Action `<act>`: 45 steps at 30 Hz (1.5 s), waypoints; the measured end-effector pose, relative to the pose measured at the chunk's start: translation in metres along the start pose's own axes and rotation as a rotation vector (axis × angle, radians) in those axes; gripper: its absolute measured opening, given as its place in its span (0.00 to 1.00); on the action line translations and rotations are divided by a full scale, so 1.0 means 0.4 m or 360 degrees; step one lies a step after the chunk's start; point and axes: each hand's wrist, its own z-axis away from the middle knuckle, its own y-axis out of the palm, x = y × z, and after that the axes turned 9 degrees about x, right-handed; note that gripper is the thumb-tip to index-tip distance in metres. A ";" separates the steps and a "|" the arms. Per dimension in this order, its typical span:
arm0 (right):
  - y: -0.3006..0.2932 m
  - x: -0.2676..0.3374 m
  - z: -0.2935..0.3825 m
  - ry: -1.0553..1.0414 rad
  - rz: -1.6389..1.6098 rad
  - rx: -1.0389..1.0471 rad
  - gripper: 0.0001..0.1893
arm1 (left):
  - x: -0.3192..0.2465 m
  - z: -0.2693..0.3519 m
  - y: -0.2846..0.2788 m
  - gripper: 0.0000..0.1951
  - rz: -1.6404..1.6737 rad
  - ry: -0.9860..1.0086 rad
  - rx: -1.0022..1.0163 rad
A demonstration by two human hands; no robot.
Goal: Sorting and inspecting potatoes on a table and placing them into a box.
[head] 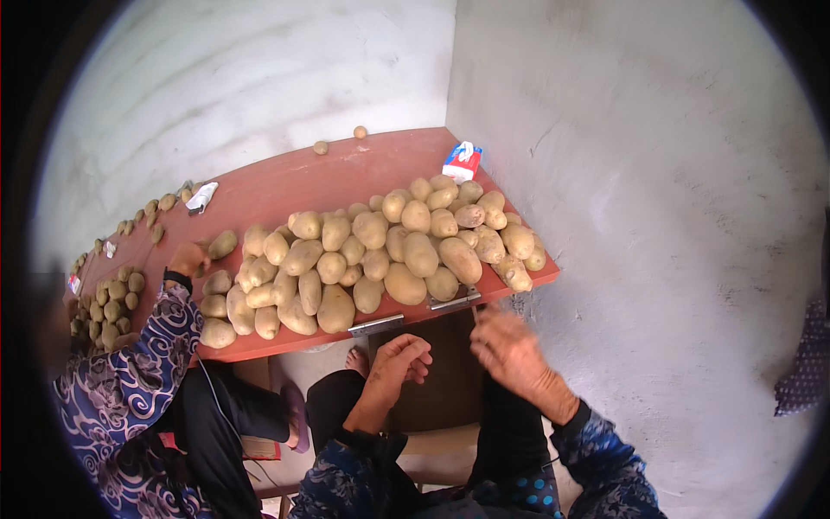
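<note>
A large heap of potatoes lies along the near edge of a red tabletop. My left hand, its fingers loosely curled, hovers over my lap just below a metal hinge on the table's edge. Whether anything small is in it cannot be seen. My right hand is raised near the table's right corner, blurred, fingers bent. Something thin shows by its fingertips, close to a second metal hinge; what it is and whether the hand grips it cannot be told. Neither hand touches the potatoes.
At the left sits a co-worker in a patterned sleeve, one hand beside a potato. More potatoes are piled farther left. A tissue pack stands behind the heap. A grey wall borders the table's right side.
</note>
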 end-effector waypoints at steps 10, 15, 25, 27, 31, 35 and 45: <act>-0.083 0.241 0.051 -0.0106 -0.0124 0.1299 0.17 | 0.043 -0.020 -0.063 0.07 0.0079 0.0090 -0.0111; -0.119 0.284 -0.015 -0.0249 0.0003 0.1166 0.16 | 0.047 -0.021 -0.073 0.07 0.0069 0.0100 -0.0189; -0.033 0.200 -0.123 -0.0486 -0.0492 0.1134 0.16 | 0.080 -0.023 -0.060 0.08 -0.0052 0.0279 -0.0029; -0.022 0.131 -0.137 -0.0427 -0.1212 0.0919 0.15 | 0.079 -0.008 -0.052 0.09 -0.0364 0.0537 0.0020; 0.027 0.028 -0.131 0.0135 -0.1973 0.0728 0.09 | 0.063 0.012 -0.036 0.09 0.0042 0.0097 -0.0075; 0.051 -0.081 -0.147 0.0379 -0.2098 0.0375 0.09 | 0.053 0.008 -0.022 0.06 0.0021 0.0039 -0.0357; 0.082 -0.194 -0.127 0.0432 -0.2437 -0.0133 0.14 | 0.092 -0.009 -0.078 0.07 0.0037 0.0049 -0.0325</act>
